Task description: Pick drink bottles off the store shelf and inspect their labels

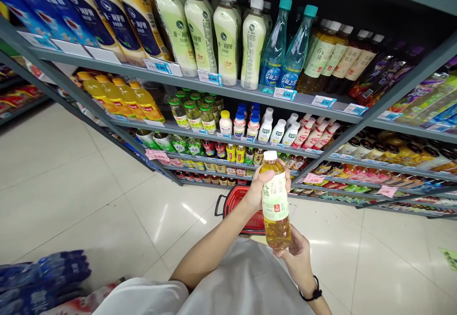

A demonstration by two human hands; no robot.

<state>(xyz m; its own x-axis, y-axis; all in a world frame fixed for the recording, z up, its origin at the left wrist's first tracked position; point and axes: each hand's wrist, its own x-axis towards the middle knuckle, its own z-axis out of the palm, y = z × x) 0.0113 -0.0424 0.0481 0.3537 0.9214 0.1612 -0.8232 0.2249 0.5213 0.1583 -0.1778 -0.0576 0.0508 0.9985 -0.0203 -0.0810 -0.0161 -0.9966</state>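
A bottle of green tea (276,205) with a white cap and a pale green label is held up in front of my body, its label turned towards me. My left hand (259,186) wraps round its upper part, with the thumb across the front near the neck. Lower down, my right hand (298,250) grips the base from the right side; some of its fingers are hidden behind the bottle. Below and behind the bottle, a red shopping basket (235,200) with a black handle stands on the floor, partly covered by my left arm.
Shelves (228,91) of drinks span the view ahead. Similar tea bottles (319,57) stand on the upper shelf, right of blue-capped water bottles (274,43). Blue plastic-wrapped packs (46,281) lie at lower left. Tiled floor (107,200) surrounds me.
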